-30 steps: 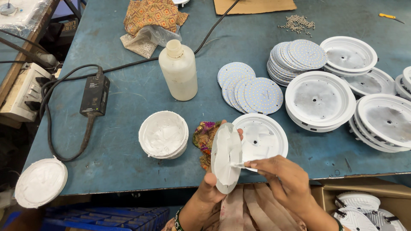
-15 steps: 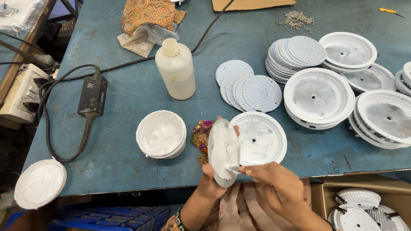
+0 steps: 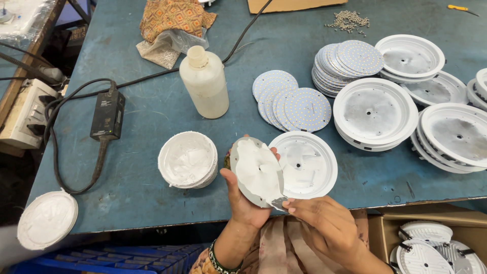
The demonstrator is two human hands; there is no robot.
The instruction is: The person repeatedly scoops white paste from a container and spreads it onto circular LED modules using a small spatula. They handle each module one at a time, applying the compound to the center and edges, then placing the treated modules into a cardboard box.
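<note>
Disc (image 3: 257, 172) now tipped flatter than a moment ago, its white-pasted face turned up toward the camera, no longer edge-on. Held at the near edge of the desk (image 3: 152, 122), above the lap, by the left hand (image 3: 243, 200), thumb on the left rim and fingers (image 3: 274, 152) curled round the far rim. Right hand (image 3: 324, 223) low at the disc's bottom edge, fingertips pinched narrow on a grey patch of the rim. Just right of the disc, partly behind it, an open white housing (image 3: 309, 165) flat on the desk. To the left, a white tub (image 3: 187, 160) of paste; farther left, over the desk's corner, a round lid (image 3: 47, 219). Behind, a plastic bottle (image 3: 205, 82) upright, a black adapter (image 3: 107, 115) with its cable, fanned LED boards (image 3: 291, 104), another stack (image 3: 347, 63), more housings (image 3: 375, 112) to the right. Patterned cloth (image 3: 172, 18) at the far edge. Box (image 3: 431, 243) with more housings near the right knee.
</note>
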